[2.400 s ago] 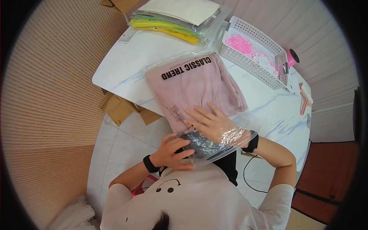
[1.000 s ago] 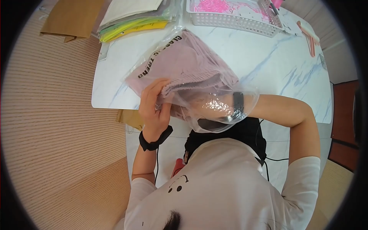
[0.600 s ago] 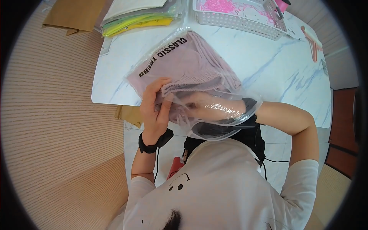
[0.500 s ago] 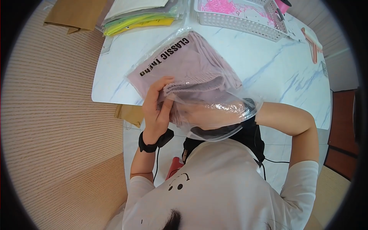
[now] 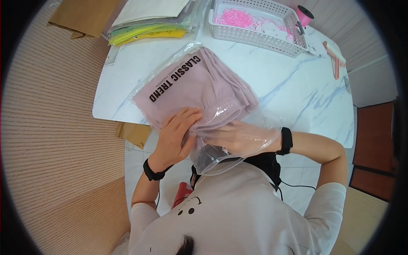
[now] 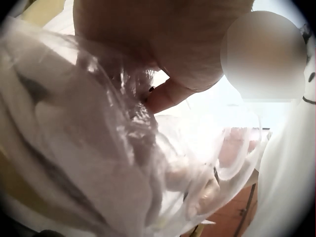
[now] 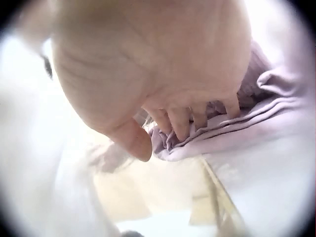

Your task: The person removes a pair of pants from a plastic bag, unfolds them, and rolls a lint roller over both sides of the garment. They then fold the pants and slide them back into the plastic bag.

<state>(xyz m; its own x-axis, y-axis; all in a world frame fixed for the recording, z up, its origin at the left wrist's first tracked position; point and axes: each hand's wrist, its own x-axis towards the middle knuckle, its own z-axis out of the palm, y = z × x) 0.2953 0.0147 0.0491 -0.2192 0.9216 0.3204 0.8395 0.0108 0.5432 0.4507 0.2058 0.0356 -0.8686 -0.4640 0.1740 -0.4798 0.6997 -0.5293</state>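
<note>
Folded pink clothing (image 5: pixel 178 93) lies in a clear plastic bag (image 5: pixel 211 163) with black lettering, its mouth toward the person. The left hand (image 5: pixel 175 134) grips the near left part through the plastic, fingers on top and thumb below; in the left wrist view this hand (image 6: pixel 163 44) is over crumpled plastic. The right hand (image 5: pixel 240 138) is inside the bag mouth, at the clothing's near edge. In the right wrist view the right hand (image 7: pixel 153 64) touches the pink folds (image 7: pixel 237 123) with its fingertips, thumb apart; some fingertips are hidden.
On the marbled table (image 5: pixel 289 93), a white perforated basket (image 5: pixel 259 40) holds pink shreds. Beside it are a pink spool (image 5: pixel 304 17) and pink-and-white objects (image 5: pixel 335 59). Bagged clothing (image 5: pixel 148 25) is stacked at the back left, near brown paper (image 5: pixel 83 17).
The raised gathered edge of the clothing now lies flatter. The left fingers reach further over it, and the right hand shows more clearly within the bag. The bag appears lower in the head view.
</note>
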